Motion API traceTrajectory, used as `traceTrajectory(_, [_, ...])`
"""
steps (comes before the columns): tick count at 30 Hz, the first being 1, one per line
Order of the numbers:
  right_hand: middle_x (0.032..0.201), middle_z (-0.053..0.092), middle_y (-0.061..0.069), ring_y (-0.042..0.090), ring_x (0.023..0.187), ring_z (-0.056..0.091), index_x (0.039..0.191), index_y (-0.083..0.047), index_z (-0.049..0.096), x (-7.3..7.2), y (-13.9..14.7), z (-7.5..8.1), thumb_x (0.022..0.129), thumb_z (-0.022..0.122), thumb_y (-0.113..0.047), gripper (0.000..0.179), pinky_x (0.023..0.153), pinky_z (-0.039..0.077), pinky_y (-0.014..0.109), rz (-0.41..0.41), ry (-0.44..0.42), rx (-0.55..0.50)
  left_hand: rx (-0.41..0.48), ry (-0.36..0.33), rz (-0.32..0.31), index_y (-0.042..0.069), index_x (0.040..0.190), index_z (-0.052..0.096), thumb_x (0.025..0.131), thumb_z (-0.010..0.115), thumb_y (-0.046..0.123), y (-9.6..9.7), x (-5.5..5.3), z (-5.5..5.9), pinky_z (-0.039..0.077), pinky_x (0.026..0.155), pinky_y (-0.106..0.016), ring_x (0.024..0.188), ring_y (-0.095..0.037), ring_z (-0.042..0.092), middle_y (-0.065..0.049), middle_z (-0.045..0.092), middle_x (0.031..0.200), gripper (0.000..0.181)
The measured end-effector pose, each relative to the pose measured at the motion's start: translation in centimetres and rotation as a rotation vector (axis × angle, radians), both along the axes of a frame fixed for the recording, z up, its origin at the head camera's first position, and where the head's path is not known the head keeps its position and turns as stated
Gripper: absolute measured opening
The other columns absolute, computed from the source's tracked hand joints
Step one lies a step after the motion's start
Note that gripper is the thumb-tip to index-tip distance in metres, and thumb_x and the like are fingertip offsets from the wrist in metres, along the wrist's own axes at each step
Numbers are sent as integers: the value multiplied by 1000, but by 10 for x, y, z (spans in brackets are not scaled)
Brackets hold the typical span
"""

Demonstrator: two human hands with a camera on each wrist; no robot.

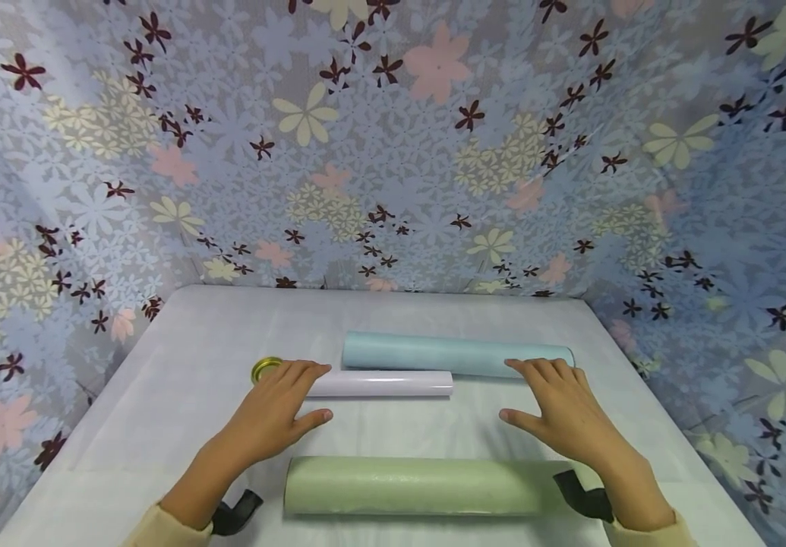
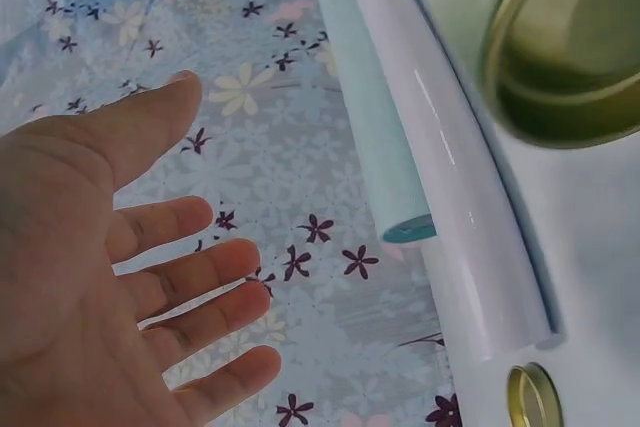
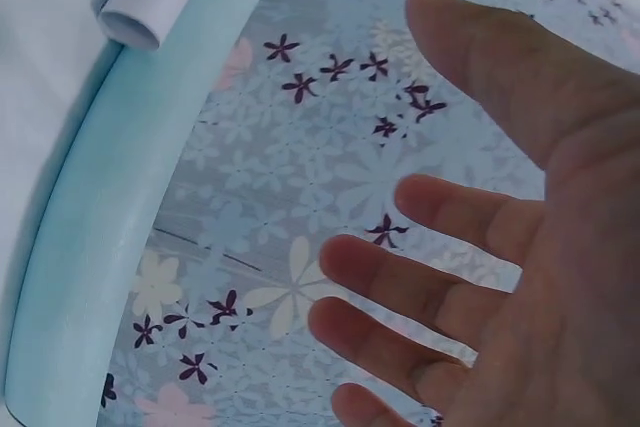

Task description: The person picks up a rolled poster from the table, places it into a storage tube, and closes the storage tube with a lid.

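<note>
Three rolls lie across the white table: a long green roll [image 1: 420, 486] at the front, a slim white roll [image 1: 386, 384] in the middle and a light-blue roll [image 1: 434, 352] behind it. By the white roll's left end is a small yellow-gold ring of tape [image 1: 266, 369], seen also as a tape roll [image 2: 534, 397] in the left wrist view. My left hand [image 1: 273, 410] hovers over the white roll's left part, fingers spread, holding nothing. Over the blue roll's right end in the head view, my right hand [image 1: 563, 406] is likewise spread and holds nothing.
The table [image 1: 228, 319] reaches back to a flowered curtain [image 1: 379, 152], which also hangs along both sides. Dark straps [image 1: 237, 513] show at the wrists, below cream sleeves. The green roll lies closest to the front, partly overlapped by the right wrist strap.
</note>
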State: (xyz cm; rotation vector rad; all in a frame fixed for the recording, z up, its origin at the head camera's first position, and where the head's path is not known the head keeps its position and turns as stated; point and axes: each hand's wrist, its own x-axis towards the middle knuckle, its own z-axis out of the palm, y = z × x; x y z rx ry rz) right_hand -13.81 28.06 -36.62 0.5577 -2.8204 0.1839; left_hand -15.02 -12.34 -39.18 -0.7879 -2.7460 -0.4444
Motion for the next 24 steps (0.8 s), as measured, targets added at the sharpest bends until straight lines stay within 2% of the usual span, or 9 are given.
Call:
traceTrajectory(4, [123,57,13,39,113,48,137,-12,45,-15,4,2,78,73,-44,73,90,36,58,8,2,-7,-48,-8,-22,11,135,47,84,67,44,5,-13,2,46,97,-44,119,-25,51,-6,55,128,64])
traceTrajectory(9, [125,56,18,42,112,48,138,-11,44,-36,9,2,78,73,-44,74,87,37,57,-18,-19,8,-107,-38,-33,8,134,47,83,69,42,12,-28,4,46,95,-46,117,-29,51,-10,55,127,65])
traceTrajectory(16, [126,55,20,44,111,49,139,-11,43,-68,14,-4,77,74,-43,76,85,38,58,-36,-59,57,-198,-157,-5,6,136,45,84,67,45,16,-50,1,44,96,-48,120,-31,48,-13,52,130,69])
traceTrajectory(24, [131,51,21,46,116,45,140,-10,41,-100,17,-19,76,75,-45,80,90,35,61,-57,-151,89,-242,-251,32,7,136,46,82,68,49,18,-67,-9,42,98,-49,121,-32,48,-14,52,132,72])
